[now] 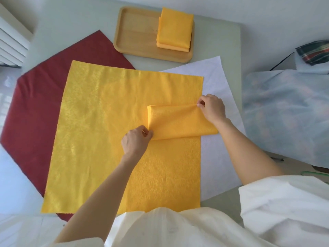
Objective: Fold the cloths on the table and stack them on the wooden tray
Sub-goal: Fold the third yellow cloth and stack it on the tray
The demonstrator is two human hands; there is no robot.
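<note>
Pinching folded yellow cloth (181,122) w/ both hands, L (136,141) & R (212,108) fingers closed on corners.

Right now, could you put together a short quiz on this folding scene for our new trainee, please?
1. True or false: the wooden tray already holds folded yellow cloths.
2. Which cloth lies directly under the folded yellow piece that is being pinched? A) the dark red cloth B) the flat yellow cloth C) the white cloth
3. Fill in: the left hand pinches the near-left corner of the folded piece, while the right hand pinches its far-____ corner.

Key: 1 true; 2 B; 3 right.
</note>
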